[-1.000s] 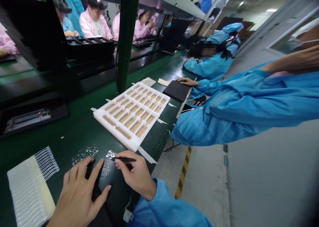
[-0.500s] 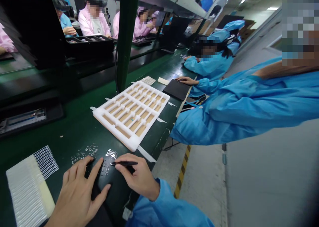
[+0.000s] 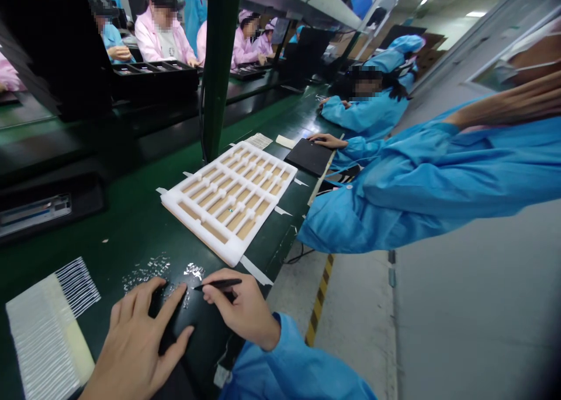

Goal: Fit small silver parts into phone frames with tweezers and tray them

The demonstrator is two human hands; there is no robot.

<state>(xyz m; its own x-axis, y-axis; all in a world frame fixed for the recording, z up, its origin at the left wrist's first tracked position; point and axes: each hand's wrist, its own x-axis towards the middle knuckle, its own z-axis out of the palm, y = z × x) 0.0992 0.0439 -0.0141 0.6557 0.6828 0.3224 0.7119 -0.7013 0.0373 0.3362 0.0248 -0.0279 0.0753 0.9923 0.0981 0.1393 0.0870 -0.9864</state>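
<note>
Head view looked down on a long green desk. At the near left corner of the desk lay a white block with many thin, see-through strips poking out of it. Just right of the block was the person's left hand. Its fingers were spread out and relaxed, and they held nothing. Past those fingers, close to the front edge of the desk, lay many tiny shiny bits, with a small heap of them a little further right. The right hand pinched thin black tweezers between its thumb and fingers. The tweezers' tip sat just below the small heap, but it was too small to tell if it held a bit. Only a little had changed: the tweezers had moved slightly, and the hands had stayed nearly in the same place. Further along the desk sat a white foam tray with rows of slots. Past it, a co-worker's hand rested on a flat black pad, and that co-worker's long blue sleeve reached across the right side.
</note>
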